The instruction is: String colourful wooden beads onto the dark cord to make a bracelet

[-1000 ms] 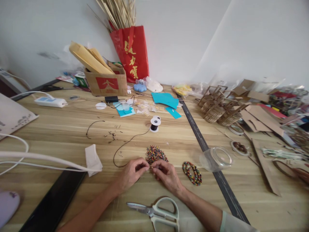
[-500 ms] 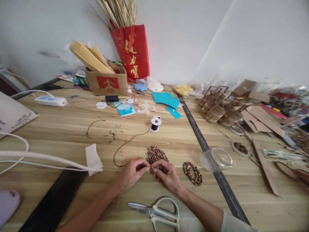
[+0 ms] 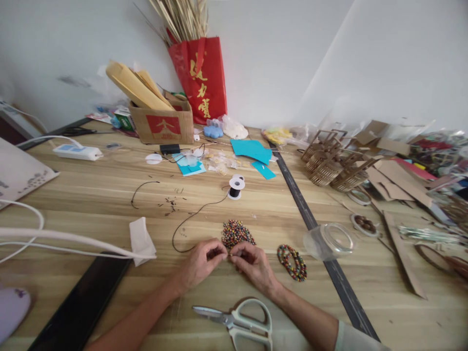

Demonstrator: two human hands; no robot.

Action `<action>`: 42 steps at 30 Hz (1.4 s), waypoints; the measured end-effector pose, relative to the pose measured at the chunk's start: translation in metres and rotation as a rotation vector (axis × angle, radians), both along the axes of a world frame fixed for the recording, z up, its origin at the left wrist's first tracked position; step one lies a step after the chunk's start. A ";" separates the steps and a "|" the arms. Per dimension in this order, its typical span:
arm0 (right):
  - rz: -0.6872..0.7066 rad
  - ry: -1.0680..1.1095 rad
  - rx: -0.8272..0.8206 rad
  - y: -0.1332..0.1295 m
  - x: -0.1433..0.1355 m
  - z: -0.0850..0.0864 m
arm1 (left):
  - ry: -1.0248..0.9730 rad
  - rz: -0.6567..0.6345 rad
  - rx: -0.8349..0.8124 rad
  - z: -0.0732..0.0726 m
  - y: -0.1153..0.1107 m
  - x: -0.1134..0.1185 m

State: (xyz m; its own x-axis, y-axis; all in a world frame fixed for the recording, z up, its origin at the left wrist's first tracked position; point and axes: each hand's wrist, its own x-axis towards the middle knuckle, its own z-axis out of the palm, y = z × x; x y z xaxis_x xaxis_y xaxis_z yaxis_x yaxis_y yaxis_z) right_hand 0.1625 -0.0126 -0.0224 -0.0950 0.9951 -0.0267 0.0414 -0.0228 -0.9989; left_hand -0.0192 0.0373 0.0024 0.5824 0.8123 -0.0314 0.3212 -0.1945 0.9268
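Observation:
My left hand (image 3: 205, 257) is closed in a pinch on the end of a thin black cord (image 3: 197, 213). That cord curves back to a white spool (image 3: 236, 187) standing upright behind the hands. With thumb and index finger pressed together, my right hand (image 3: 253, 263) pinches a tiny bead (image 3: 230, 254), its fingertips almost meeting those of the left. Just beyond the fingers lies a pile of small multicoloured beads (image 3: 236, 233), partly hidden by the right hand. Strung bead bracelets (image 3: 291, 263) rest on the table to the right of that hand.
Scissors (image 3: 241, 319) with pale handles lie open near my forearms. A clear plastic jar (image 3: 328, 241) lies to the right. White cables (image 3: 73, 237) and a folded tissue (image 3: 141, 241) are at the left. Small woven baskets (image 3: 325, 168) and a cardboard box (image 3: 163, 124) stand farther back.
Almost nothing differs. Both hands keep their pinch in the same place, with only a very slight shift at the fingertips.

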 end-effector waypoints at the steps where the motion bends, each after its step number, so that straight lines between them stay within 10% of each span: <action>1: 0.002 -0.008 0.008 0.000 0.000 0.000 | 0.000 0.000 -0.001 0.000 0.000 0.000; 35: 0.032 -0.093 0.054 -0.001 -0.001 0.000 | -0.129 0.006 -0.195 -0.011 0.003 0.002; 42: 0.041 -0.263 0.396 -0.006 0.002 0.010 | -0.231 -0.013 -0.175 -0.008 0.004 -0.002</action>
